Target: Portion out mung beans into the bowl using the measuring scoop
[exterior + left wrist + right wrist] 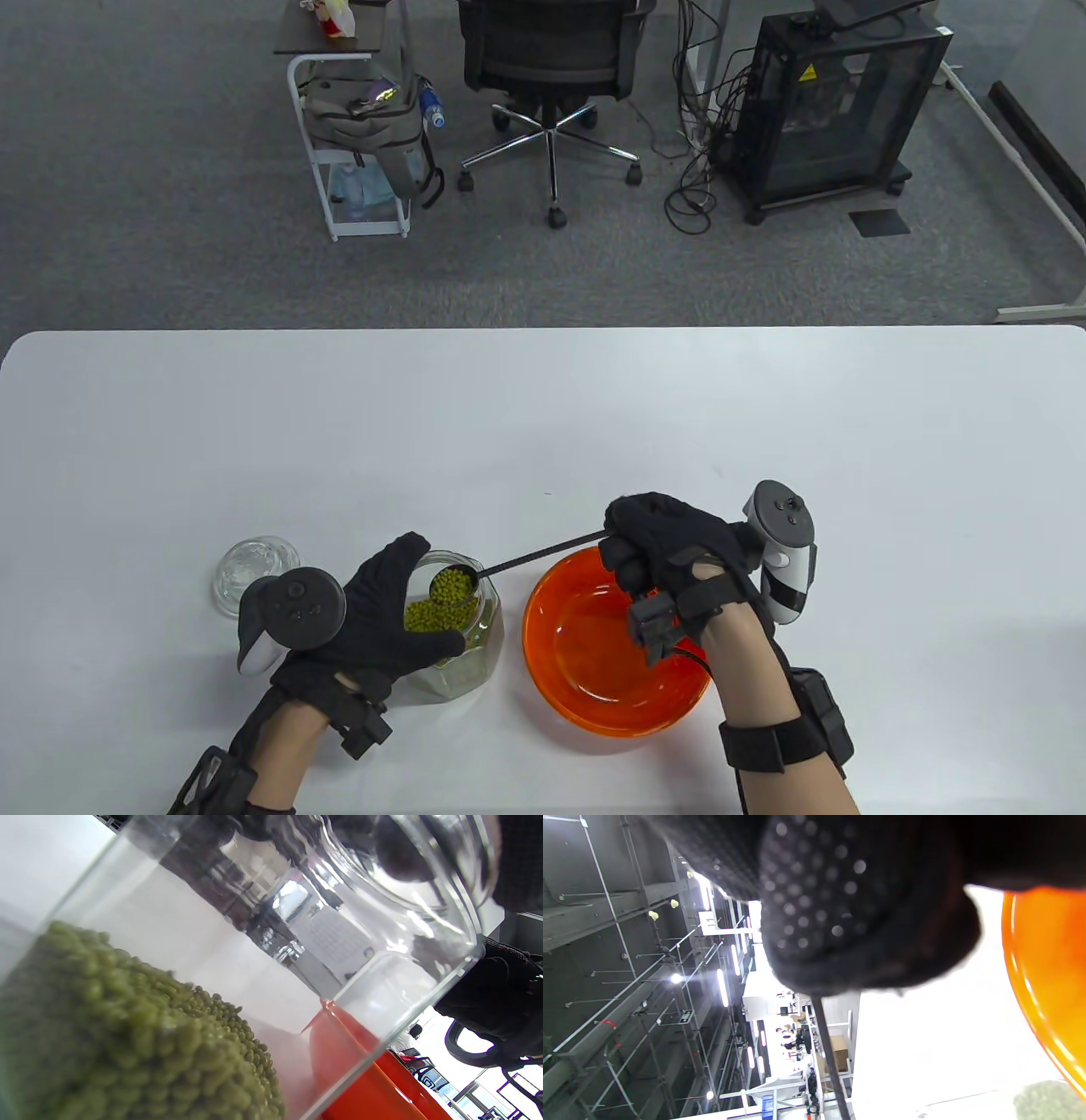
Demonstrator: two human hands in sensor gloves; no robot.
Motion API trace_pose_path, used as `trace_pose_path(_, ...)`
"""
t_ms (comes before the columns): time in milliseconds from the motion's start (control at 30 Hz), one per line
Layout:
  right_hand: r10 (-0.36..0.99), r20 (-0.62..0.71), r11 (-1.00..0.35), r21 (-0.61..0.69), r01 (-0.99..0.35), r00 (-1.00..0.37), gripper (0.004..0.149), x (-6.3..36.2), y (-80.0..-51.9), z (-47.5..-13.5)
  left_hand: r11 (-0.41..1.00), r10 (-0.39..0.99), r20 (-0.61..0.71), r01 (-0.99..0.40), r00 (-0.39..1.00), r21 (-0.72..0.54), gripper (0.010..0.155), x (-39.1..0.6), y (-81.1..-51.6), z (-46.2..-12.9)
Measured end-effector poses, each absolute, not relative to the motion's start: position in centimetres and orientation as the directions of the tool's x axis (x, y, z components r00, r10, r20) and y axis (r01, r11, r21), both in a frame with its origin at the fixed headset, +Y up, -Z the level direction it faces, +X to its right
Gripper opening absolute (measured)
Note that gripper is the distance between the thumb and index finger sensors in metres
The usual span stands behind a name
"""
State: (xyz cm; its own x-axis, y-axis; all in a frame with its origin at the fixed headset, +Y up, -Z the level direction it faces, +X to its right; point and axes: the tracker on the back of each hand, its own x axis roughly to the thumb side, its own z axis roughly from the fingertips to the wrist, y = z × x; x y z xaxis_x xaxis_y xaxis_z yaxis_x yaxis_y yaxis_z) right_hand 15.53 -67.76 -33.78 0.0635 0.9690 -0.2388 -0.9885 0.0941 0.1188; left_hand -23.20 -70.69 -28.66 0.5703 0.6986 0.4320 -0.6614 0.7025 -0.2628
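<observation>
A clear glass jar (462, 654) of green mung beans (433, 617) stands at the table's front left. My left hand (373, 620) grips its side. My right hand (670, 552) holds the far end of a thin black scoop handle (543, 554). The scoop's bowl (452, 586) is heaped with beans and sits at the jar's mouth. The orange bowl (585, 679) lies just right of the jar, under my right hand, with no beans visible in it. In the left wrist view the beans (127, 1035) pile behind the jar glass (382, 942), the orange bowl (373, 1086) beyond it.
A glass lid (254, 573) lies on the white table (543, 424) left of the jar. An office chair (551, 68), a small cart with a bag (365, 127) and a black cabinet (840, 102) stand on the floor beyond the table.
</observation>
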Motion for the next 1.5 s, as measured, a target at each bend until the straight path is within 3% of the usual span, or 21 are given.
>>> trace_pose_path(400, 0.966, -0.23, 0.134, 0.062, -0.989, 0.117, 0.04, 21.8, -67.5, -32.8, 0.701, 0.7, 0.431, -0.663, 0.569, -0.263, 0.121, -23.2, -70.7, -28.7)
trace_pose_path(767, 0.97, -0.239, 0.032, -0.038, -0.999, 0.04, 0.04, 27.0, -70.0, -31.6, 0.702, 0.699, 0.435, -0.661, 0.568, -0.265, 0.121, -23.3, -70.7, -28.7)
trace_pose_path(1100, 0.966, -0.197, -0.187, -0.086, -0.979, -0.167, 0.04, 27.4, -69.8, -30.4, 0.7, 0.701, 0.436, -0.661, 0.564, -0.27, 0.121, -23.3, -70.8, -28.7)
trace_pose_path(1500, 0.897, 0.001, -0.437, -0.134, -0.889, -0.441, 0.039, 25.2, -67.8, -29.7, 0.699, 0.702, 0.435, -0.661, 0.563, -0.272, 0.121, -23.3, -70.8, -28.7)
